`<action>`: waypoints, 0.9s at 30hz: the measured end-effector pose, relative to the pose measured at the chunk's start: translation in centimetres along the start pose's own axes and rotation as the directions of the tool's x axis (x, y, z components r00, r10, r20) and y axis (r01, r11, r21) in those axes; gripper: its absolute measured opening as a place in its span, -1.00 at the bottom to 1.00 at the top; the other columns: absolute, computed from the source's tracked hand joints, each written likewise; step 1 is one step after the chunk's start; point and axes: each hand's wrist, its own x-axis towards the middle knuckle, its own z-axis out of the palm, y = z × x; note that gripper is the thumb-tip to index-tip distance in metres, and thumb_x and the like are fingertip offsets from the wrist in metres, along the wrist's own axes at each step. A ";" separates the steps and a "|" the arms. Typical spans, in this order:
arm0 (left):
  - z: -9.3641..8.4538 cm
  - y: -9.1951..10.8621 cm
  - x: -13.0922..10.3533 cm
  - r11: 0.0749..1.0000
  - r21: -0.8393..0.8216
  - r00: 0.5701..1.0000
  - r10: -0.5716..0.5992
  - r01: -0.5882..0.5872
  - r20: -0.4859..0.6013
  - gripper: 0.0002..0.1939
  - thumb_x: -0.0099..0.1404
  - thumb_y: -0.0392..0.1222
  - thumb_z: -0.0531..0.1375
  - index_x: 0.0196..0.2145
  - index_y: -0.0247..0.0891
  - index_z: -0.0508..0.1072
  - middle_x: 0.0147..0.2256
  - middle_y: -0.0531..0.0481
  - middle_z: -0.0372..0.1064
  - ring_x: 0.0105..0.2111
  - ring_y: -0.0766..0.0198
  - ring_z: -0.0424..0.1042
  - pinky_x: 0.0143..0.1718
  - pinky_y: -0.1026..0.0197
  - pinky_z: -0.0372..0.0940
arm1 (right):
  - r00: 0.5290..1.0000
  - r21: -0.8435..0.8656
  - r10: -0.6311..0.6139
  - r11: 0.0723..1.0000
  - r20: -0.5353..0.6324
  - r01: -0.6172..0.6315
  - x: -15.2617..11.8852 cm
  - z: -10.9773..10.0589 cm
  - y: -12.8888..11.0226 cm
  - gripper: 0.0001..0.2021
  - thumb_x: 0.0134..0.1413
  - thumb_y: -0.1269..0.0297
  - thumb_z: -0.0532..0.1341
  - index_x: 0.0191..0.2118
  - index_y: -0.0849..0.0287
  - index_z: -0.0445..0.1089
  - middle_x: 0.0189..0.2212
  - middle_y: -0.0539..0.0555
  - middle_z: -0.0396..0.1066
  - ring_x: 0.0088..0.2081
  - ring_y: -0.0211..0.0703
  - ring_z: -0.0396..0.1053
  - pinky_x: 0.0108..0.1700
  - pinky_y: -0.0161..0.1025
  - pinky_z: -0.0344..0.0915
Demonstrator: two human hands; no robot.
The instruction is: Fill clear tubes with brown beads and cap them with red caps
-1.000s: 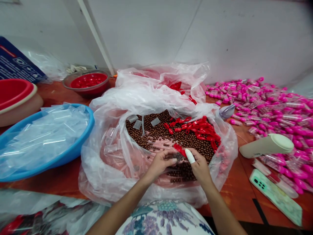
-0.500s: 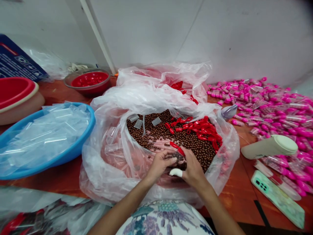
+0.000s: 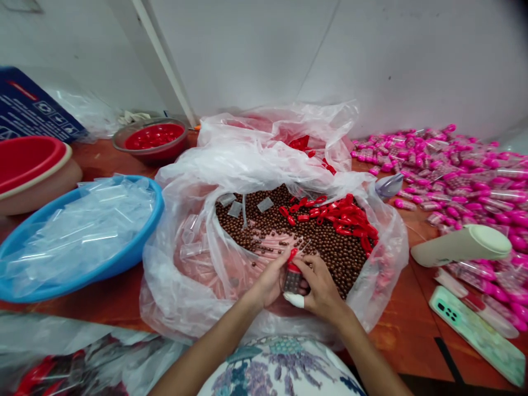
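Capping stage, by the look. Clear tube of brown beads [image 3: 292, 282], slightly tilted, over plastic bag [image 3: 165, 294]; red cap [image 3: 293, 266] at top. Fingers of left hand [image 3: 267, 283] and right hand [image 3: 324, 290] gripping tube. Needs steady hold, cap square.

Both forearms angled inward, left hand [image 3: 270, 283] and right hand [image 3: 319, 289] pinching.
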 end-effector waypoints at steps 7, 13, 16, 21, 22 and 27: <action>0.1 -0.6 0.3 0.999 0.040 0.999 0.017 -0.015 -0.044 -0.56 0.17 0.11 0.08 -0.33 -0.37 0.46 -0.55 -0.08 0.43 -0.61 0.29 0.38 -0.53 0.26 0.28 | 0.994 -0.006 0.016 1.000 -0.104 -0.017 -0.7 0.6 0.2 -0.27 -0.16 0.22 0.26 0.14 0.13 -0.06 -0.09 0.21 0.21 -0.07 0.04 0.23 -0.07 -0.01 0.23; 0.2 -1.3 0.6 0.987 0.122 0.976 0.125 -0.104 -0.179 -0.54 0.14 0.15 0.06 -0.41 -0.37 0.41 -0.64 0.01 0.34 -0.69 0.35 0.29 -0.62 0.31 0.21 | 1.000 -0.139 0.004 0.990 -0.018 -0.007 -0.1 0.1 -0.1 -0.28 -0.13 0.13 0.23 0.16 0.21 -0.02 0.03 0.26 0.16 0.04 0.10 0.14 0.06 0.06 0.09; 0.2 -2.3 0.9 0.968 0.165 0.958 0.220 -0.190 -0.185 -0.59 0.15 0.14 0.05 -0.43 -0.32 0.35 -0.68 0.10 0.25 -0.73 0.40 0.19 -0.68 0.35 0.12 | 0.997 -0.172 -0.076 0.983 -0.029 0.070 0.2 0.0 -0.2 -0.34 -0.14 0.13 0.22 0.11 0.26 0.09 -0.02 0.27 0.24 0.02 0.09 0.18 0.08 0.07 0.04; -0.4 -3.4 0.5 0.917 0.317 0.926 0.315 -0.240 -0.208 -0.60 0.22 0.15 -0.05 -0.34 -0.26 0.30 -0.68 0.14 0.18 -0.74 0.40 0.13 -0.69 0.33 0.08 | 0.988 -0.183 -0.150 0.973 -0.022 0.143 0.0 0.7 0.0 -0.40 -0.13 0.19 0.22 0.08 0.24 0.14 -0.06 0.25 0.30 -0.01 0.07 0.21 0.07 0.04 0.02; -0.8 -3.0 0.4 0.881 0.408 0.921 0.338 -0.239 -0.192 -0.59 0.24 0.14 -0.07 -0.29 -0.26 0.31 -0.65 0.13 0.21 -0.72 0.39 0.16 -0.66 0.31 0.12 | 0.991 -0.178 -0.133 0.976 -0.015 0.128 0.0 0.8 0.0 -0.40 -0.13 0.17 0.22 0.09 0.23 0.14 -0.05 0.25 0.30 -0.01 0.07 0.21 0.07 0.04 0.01; -3.0 3.6 0.5 0.405 0.847 0.771 0.636 -0.344 0.009 -0.67 0.28 0.02 -0.04 -0.23 -0.24 0.38 -0.32 -0.04 0.36 -0.30 0.27 0.33 -0.18 0.23 0.22 | 0.993 -0.048 -0.006 0.999 0.114 0.011 0.0 1.5 -0.9 -0.29 -0.16 -0.03 0.25 0.12 0.15 0.11 0.02 0.23 0.22 0.04 0.11 0.14 0.09 0.02 0.03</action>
